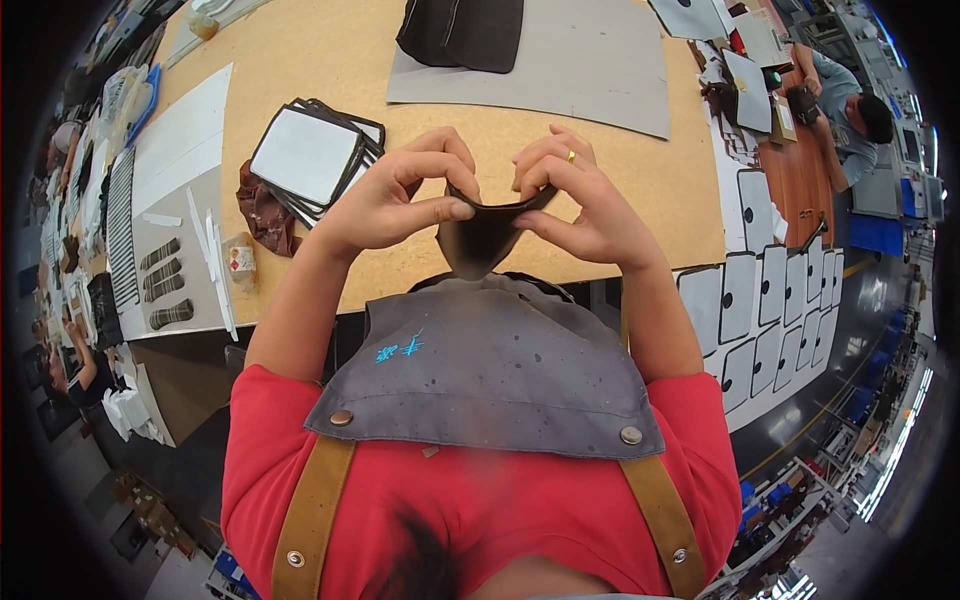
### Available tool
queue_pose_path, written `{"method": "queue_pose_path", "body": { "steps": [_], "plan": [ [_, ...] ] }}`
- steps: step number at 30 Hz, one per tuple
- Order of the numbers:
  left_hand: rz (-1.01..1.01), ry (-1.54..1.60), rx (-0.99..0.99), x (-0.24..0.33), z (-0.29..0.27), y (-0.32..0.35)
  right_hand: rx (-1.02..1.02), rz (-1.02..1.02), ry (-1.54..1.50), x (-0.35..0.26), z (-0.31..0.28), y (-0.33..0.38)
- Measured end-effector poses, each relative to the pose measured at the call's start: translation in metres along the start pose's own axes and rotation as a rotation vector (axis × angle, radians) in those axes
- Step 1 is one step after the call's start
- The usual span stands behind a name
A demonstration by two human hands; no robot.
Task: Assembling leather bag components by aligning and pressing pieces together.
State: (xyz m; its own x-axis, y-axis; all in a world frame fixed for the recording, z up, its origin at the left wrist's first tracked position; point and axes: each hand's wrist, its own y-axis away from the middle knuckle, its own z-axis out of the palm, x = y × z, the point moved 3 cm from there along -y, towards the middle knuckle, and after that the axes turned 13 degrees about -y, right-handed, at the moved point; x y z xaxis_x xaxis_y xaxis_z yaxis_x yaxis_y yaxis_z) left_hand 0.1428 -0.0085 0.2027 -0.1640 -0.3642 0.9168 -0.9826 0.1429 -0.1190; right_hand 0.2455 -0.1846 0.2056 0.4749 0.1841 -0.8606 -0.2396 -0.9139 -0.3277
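A dark, flexible leather-like piece (474, 243) hangs bent between my hands, just above the table's near edge. My left hand (405, 195) pinches its upper left corner between thumb and fingers. On the other side, my right hand (585, 205), with a ring on one finger, grips the upper right corner. The piece's top edge sags in a curve, and its lower part is blurred. Beside my left hand lies a stack of white panels with dark borders (305, 155). A crumpled brown leather-like scrap (265, 212) sits against that stack.
Dark flat pieces (460, 35) lie on a grey board (600, 85) at the far side. Leftward are a small labelled jar (240, 262), white strips (212, 250) and striped rolls (170, 314). Dark-edged panels (740, 295) line the right; a person (850, 120) works beyond.
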Motion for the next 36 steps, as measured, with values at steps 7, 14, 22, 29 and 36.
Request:
{"method": "queue_pose_path", "body": {
  "steps": [7,14,22,29,36],
  "plan": [
    [0.212,-0.657,0.148,0.017,0.01,-0.005,0.06,0.027,-0.135,0.006,0.005,0.003],
    [0.2,-0.542,0.178,0.018,0.013,-0.006,0.065,0.043,-0.125,-0.005,0.003,0.001],
    [0.223,-0.545,0.082,0.03,0.013,-0.01,0.118,0.045,-0.362,-0.001,0.003,0.006],
    [0.14,-0.512,0.057,0.027,0.004,-0.007,0.106,0.04,-0.117,-0.012,-0.003,0.005],
    [0.194,-0.37,0.007,0.028,0.008,-0.017,0.101,0.066,-0.427,-0.001,0.002,0.01]
  ]
}}
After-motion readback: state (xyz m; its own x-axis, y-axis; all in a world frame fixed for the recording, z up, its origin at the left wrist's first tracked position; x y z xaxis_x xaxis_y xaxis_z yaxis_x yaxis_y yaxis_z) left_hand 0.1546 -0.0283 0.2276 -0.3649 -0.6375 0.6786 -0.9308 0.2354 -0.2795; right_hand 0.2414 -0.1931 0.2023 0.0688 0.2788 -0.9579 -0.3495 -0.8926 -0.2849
